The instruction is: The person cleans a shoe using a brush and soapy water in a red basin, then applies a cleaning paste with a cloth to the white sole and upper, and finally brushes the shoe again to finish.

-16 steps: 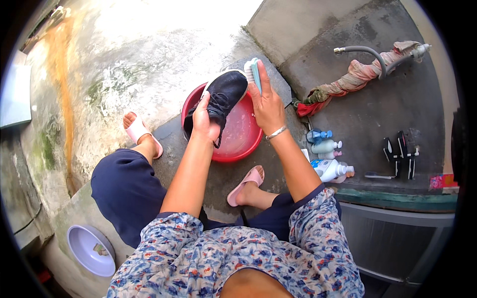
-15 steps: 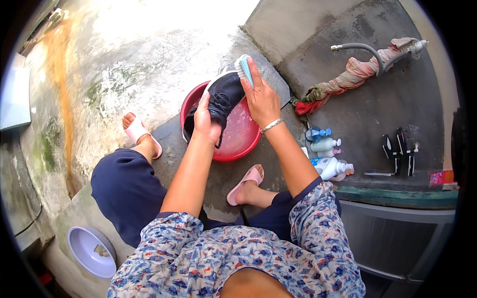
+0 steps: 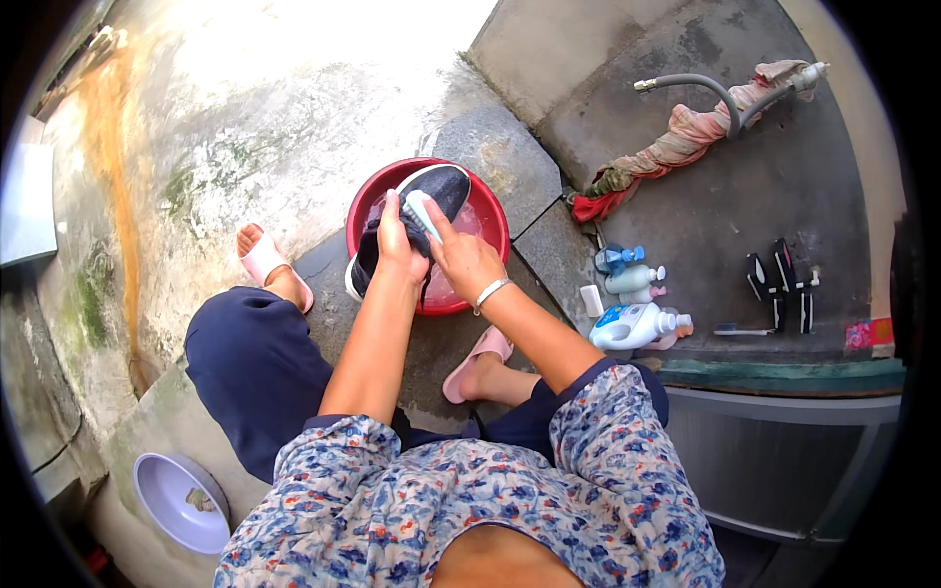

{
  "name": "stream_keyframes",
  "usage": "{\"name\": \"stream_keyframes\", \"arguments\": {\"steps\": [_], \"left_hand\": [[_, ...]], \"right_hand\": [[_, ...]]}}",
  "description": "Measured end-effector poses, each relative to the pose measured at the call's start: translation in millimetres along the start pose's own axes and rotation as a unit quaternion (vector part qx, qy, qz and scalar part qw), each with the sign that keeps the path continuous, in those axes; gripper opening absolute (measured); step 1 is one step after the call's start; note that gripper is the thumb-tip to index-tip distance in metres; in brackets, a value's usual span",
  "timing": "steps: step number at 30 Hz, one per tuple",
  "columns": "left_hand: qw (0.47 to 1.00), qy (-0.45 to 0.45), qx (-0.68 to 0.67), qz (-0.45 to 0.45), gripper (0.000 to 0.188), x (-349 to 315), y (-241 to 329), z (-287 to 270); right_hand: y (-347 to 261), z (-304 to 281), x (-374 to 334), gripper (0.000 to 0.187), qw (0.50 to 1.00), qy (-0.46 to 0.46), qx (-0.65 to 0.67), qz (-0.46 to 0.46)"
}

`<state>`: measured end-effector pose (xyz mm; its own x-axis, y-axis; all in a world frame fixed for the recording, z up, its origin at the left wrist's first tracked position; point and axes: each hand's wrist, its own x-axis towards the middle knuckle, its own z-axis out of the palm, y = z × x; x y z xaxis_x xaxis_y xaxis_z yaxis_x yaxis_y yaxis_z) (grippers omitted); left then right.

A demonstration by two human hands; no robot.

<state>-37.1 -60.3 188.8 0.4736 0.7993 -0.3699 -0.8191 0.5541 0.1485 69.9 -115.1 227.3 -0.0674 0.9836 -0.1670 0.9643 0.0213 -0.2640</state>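
A dark lace-up shoe (image 3: 446, 188) with a white sole edge is tilted over a red basin (image 3: 500, 211). My left hand (image 3: 400, 240) grips it around the laces and opening, toe pointing away from me. In my right hand (image 3: 465, 263) is a light-blue scrubbing brush (image 3: 423, 215), pressed against the shoe's upper near the laces. The brush's bristles are mostly hidden from this side. Cloudy, pinkish-looking water shows in the basin beneath the shoe.
To the right stand several bottles (image 3: 627, 326) and a white block (image 3: 591, 301). Beyond them lie small black items (image 3: 781, 284), a twisted cloth (image 3: 676, 147) and a grey hose (image 3: 730, 103). A lavender basin (image 3: 147, 480) sits at the lower left.
My right hand has drawn the brush back from the shoe's toe toward the laces. The shoe has come lower and nearer over the basin, still in my left hand.
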Motion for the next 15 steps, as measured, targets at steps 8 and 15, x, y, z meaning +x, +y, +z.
{"name": "stream_keyframes", "arguments": {"steps": [8, 15], "left_hand": [[0.996, 0.065, -0.040, 0.037, 0.052, 9, -12, -16], [0.997, 0.049, -0.057, 0.007, 0.046, -6, -30, -8]], "right_hand": [[11, 8, 16, 0.056, 0.998, 0.003, -0.056, 0.007], [56, -17, 47, 0.057, 0.985, 0.054, -0.120, 0.110]]}}
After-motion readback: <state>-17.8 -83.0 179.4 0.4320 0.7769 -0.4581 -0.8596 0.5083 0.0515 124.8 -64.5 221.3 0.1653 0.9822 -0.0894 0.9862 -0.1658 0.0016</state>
